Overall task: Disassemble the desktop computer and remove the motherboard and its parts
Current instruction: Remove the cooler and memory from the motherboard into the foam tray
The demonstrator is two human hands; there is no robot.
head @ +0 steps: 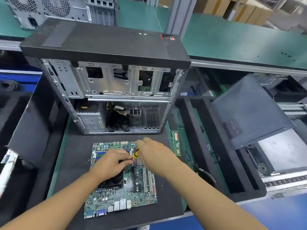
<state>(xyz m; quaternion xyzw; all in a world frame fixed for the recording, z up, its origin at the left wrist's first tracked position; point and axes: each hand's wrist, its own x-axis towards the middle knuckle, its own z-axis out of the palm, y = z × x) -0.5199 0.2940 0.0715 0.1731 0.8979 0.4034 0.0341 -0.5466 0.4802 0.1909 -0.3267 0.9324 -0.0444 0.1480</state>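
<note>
Black matting [74, 163] before the gutted case [116, 90] bears the motherboard [123, 201] flat, long axis running away from the person, both hands meeting above its cooler [114, 181] (mid-board): right hand [152, 153] gripping a yellow-handled screwdriver [135, 154], left hand [111, 163] pinching its lower end.

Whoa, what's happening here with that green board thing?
A person is taking a desktop computer apart. The motherboard is already out, lying flat on the black mat in front of the open computer case. The right hand grips a yellow-handled screwdriver over the board, and the left hand pinches its lower end, above the black cooler. A memory stick lies off to the right.
</note>
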